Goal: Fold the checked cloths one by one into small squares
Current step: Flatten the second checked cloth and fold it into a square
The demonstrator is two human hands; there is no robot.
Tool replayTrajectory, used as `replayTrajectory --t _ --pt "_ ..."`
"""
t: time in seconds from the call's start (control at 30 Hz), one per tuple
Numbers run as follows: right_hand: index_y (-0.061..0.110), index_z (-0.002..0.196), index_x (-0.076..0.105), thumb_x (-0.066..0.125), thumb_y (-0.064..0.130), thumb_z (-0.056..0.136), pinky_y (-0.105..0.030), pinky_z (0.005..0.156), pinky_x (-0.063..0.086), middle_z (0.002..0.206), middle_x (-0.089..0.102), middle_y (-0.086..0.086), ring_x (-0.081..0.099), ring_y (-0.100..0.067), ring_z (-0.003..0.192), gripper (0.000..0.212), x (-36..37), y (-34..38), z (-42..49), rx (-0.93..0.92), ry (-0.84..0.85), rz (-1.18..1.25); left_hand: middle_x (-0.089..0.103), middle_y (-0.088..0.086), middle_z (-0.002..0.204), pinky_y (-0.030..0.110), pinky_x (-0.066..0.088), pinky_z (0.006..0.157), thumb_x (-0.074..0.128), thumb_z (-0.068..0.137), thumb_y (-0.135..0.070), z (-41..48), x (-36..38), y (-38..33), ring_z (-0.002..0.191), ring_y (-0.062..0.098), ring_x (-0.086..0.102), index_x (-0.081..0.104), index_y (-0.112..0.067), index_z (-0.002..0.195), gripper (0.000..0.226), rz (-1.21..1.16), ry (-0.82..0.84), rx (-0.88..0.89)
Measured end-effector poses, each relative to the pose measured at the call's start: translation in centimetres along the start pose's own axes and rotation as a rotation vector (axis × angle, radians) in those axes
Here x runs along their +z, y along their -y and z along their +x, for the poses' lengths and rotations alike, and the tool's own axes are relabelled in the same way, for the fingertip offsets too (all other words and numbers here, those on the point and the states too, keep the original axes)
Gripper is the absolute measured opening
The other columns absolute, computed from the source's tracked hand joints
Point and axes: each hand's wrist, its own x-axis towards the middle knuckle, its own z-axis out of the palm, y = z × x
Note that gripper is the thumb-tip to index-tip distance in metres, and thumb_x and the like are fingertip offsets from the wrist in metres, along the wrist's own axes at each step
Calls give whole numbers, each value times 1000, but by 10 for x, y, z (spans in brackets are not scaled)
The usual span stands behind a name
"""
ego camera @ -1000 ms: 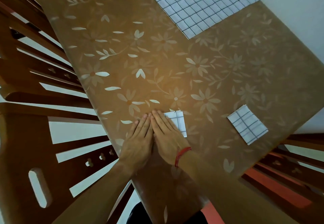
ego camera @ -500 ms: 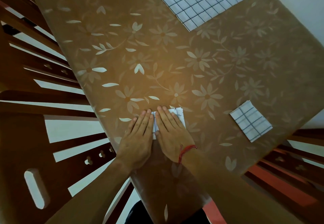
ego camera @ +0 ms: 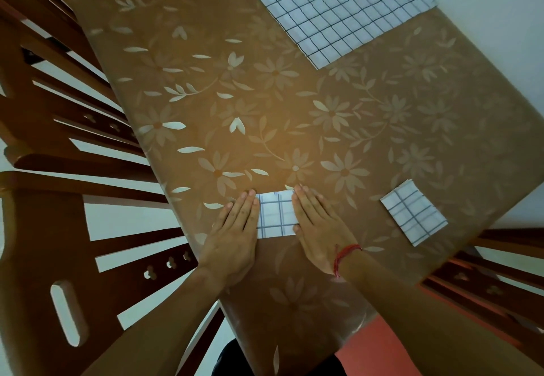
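Observation:
A small folded checked cloth (ego camera: 276, 215) lies flat on the table near its front edge. My left hand (ego camera: 234, 234) rests flat on its left end, and my right hand (ego camera: 319, 229), with a red thread at the wrist, lies flat on its right end. Both palms face down with fingers straight and together. Another checked cloth folded into a small square (ego camera: 412, 213) sits to the right, near the table's edge. A stack of larger flat checked cloths (ego camera: 338, 10) lies at the far right of the table.
The table (ego camera: 265, 95) wears a brown cover with pale flowers. Wooden chair backs stand along the left side (ego camera: 73, 199) and at the lower right (ego camera: 485, 272). A white wall runs past the table's far right edge.
My hands were pressed side by side over the cloth; they have slid apart to its two ends, baring its middle.

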Motion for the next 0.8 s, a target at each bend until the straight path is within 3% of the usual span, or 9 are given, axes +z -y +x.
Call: replayTrajectory --t 0.13,0.2,0.3,0.4,0.57,0.67,0.8 --pt "-1 148 25 28 31 97 -44 118 22 158 20 -17 17 -28 147 60 -7 2 1 8 18 -8 33 17 154 43 19 116 30 95 -21 4 -5 -1 145 28 25 36 1 146 56 -1 22 -2" --pt "0 147 30 38 33 95 -43 117 23 155 27 -16 24 -28 145 61 -12 3 2 10 16 -7 39 16 151 42 19 117 38 93 -24 8 -9 0 143 28 30 42 0 142 55 -16 18 -11" --pt "3 142 41 62 33 84 -43 114 30 147 41 -14 38 -28 137 68 -22 1 8 1 -17 34 51 15 139 44 32 114 51 85 -22 16 -19 1 134 29 42 52 -1 133 53 -100 -8 -21" --pt "8 144 37 63 30 78 -44 107 39 142 43 -9 40 -28 130 75 -32 -1 17 -9 -19 97 55 11 129 42 45 102 66 75 -18 26 -31 3 122 26 45 55 -5 127 55 -188 -22 -13" --pt "17 144 29 62 34 74 -35 101 37 135 38 -2 37 -23 123 80 -47 -4 33 -20 25 126 49 9 134 41 37 103 70 73 -18 39 -36 4 125 29 43 47 -9 137 69 -227 38 -62" --pt "20 137 35 65 32 69 -34 100 36 130 37 1 36 -21 119 75 -48 -5 42 -20 56 144 49 9 129 43 32 104 71 69 -19 49 -36 5 122 29 43 49 -10 134 69 -230 65 -97" --pt "19 122 45 68 30 66 -33 100 35 127 38 0 34 -22 120 61 -50 -5 49 -4 117 156 53 6 113 32 33 91 69 69 -7 54 -37 4 105 25 49 63 -10 110 41 -363 25 -122"
